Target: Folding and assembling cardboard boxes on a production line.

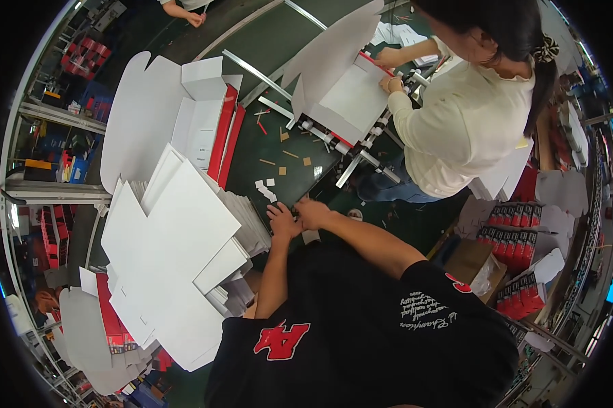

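Left hand (282, 221) and right hand (312, 213) touching, fingers curled over something small at green table (299, 136) edge; grip unclear. White cardboard stack (177, 251) just left, within easy reach. Paper scraps (265, 189) just ahead.

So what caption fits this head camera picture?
Both hands, left and right, meet at the green table's edge beside white flat cardboard sheets.
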`<state>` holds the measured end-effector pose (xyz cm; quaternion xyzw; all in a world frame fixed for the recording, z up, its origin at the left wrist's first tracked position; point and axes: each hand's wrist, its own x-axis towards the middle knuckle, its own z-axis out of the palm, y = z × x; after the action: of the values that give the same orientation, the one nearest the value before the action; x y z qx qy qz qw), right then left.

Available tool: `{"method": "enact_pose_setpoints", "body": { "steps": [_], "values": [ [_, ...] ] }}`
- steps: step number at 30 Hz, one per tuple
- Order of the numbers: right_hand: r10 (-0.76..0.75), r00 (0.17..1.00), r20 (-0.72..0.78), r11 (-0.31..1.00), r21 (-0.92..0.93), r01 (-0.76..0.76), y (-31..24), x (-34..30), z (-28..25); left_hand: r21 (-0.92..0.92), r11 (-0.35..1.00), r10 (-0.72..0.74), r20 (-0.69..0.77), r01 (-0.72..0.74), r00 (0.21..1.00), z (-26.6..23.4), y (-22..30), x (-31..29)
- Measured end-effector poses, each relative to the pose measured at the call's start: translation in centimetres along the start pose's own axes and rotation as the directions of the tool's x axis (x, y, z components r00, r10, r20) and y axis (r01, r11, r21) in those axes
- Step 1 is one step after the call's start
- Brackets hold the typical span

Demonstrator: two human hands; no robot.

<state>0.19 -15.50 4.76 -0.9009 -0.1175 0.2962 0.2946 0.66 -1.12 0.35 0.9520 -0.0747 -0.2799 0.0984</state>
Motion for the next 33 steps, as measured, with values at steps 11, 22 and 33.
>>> {"method": "enact_pose_setpoints", "body": {
  "steps": [11, 22, 33],
  "values": [
    [0.212, 0.587, -0.781, 0.824, -0.18, -0.537, 5.4, 3.8, -10.5, 0.008, 1.0, -0.016, -0.042, 0.017, 0.999, -0.3, 0.5, -0.3],
    [0.285, 0.636, -0.717, 0.849, -0.119, -0.515, 11.2, 7.0, -14.0, -0.076, 0.997, 0.01, -0.063, -0.014, 0.998, -0.4, 0.3, -0.8],
    [0.385, 0.786, -0.484, 0.903, 0.021, -0.43, 13.3, 7.5, -17.3, -0.044, 0.999, 0.021, -0.11, -0.026, 0.994, 0.0, 0.4, -0.9]
  ]
}}
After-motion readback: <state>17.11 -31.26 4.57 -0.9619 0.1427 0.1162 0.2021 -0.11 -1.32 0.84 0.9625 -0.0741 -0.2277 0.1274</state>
